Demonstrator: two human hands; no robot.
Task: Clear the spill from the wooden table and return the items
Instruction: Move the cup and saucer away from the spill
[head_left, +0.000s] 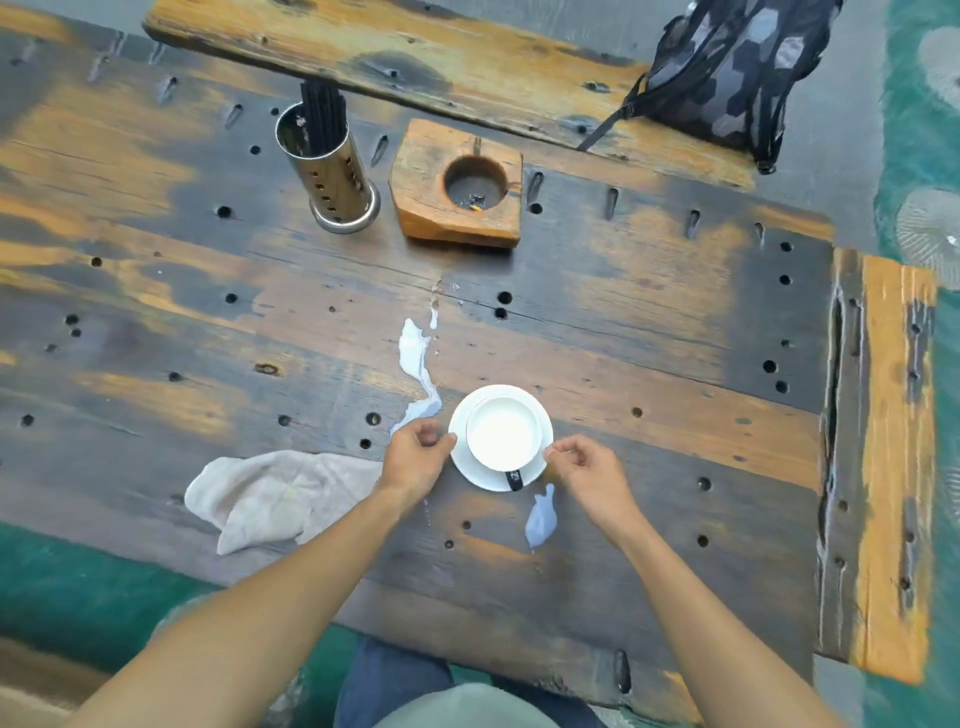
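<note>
A white cup (504, 432) full of white liquid stands on a white saucer (470, 467) on the wooden table (649, 332). My left hand (415, 457) pinches the saucer's left rim, and my right hand (584, 470) pinches its right rim. A white spill (418, 364) runs from the saucer's upper left toward the table's middle. A second small puddle (540, 519) lies just below the saucer. A beige cloth (270, 493) lies crumpled to the left of my left hand.
A steel holder with black sticks (332, 166) and a wooden block ashtray (460, 184) stand at the far side. A dark backpack (727, 73) rests on the bench (363, 47) beyond. The table's near edge is by my knees.
</note>
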